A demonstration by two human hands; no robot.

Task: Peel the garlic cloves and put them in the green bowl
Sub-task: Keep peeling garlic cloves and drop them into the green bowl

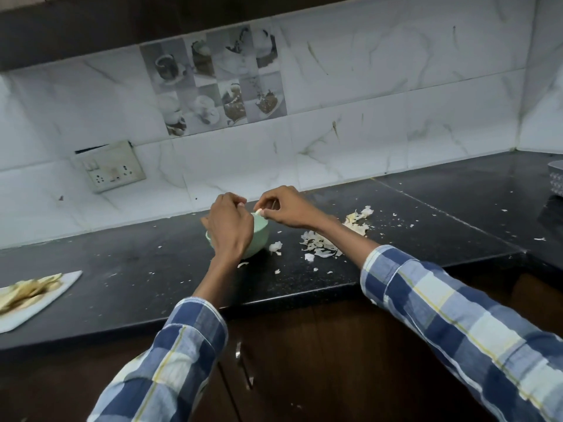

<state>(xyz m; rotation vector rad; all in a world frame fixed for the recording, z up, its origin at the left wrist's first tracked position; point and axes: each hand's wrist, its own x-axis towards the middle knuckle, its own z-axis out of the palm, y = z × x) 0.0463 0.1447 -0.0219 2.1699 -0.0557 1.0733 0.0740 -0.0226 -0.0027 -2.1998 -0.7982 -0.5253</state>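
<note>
Nearest, plaid sleeves [170, 357] reach over the black tabletop [137, 269], where the left hand [230, 228], fingers curled with their hold hidden, covers the green bowl [259, 236], while the right hand [286, 208] pinches a garlic clove [259, 212] above it, peels [321, 245] lying right.

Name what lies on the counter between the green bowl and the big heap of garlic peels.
In the head view, a small white garlic piece lies beside the green bowl, before the peel heap.
</note>
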